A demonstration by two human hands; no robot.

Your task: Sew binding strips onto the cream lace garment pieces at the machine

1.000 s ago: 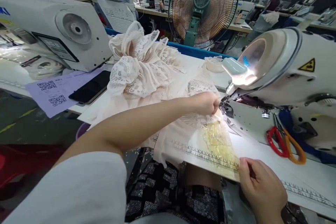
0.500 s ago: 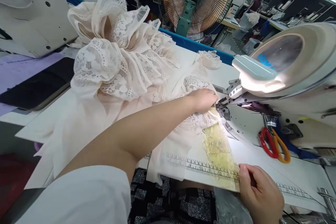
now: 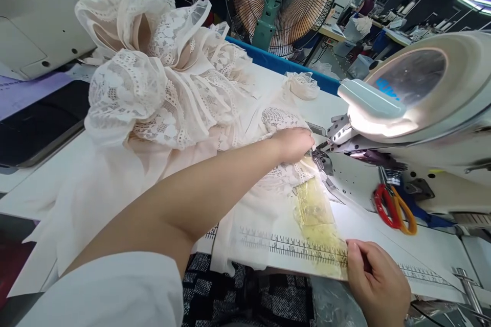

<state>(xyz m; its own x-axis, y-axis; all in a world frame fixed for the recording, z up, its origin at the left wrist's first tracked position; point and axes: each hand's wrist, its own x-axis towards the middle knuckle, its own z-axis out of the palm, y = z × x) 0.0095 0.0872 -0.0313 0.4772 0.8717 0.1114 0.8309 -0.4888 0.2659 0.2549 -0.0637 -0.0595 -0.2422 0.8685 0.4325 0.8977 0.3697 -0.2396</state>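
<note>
My left hand (image 3: 294, 143) reaches across the table and pinches the cream lace fabric (image 3: 284, 176) right at the presser foot (image 3: 319, 159) of the white sewing machine (image 3: 422, 107). A big bunched heap of the same lace garment (image 3: 153, 82) lies behind my forearm. My right hand (image 3: 378, 281) is curled at the near table edge, thumb up, gripping the edge beside a yellowed tape patch (image 3: 318, 219) and a printed ruler scale (image 3: 299, 248). Whether it holds anything else is hidden.
Red-and-orange scissors (image 3: 395, 207) lie on the machine bed to the right. A black phone (image 3: 34, 130) and purple paper (image 3: 26, 92) sit at the left beside another white machine (image 3: 34, 15). A green standing fan (image 3: 282, 2) stands behind the blue table edge (image 3: 284, 65).
The view has shifted left and closer; the lace heap now fills more of the picture. My left hand stays at the presser foot and my right hand stays at the table edge.
</note>
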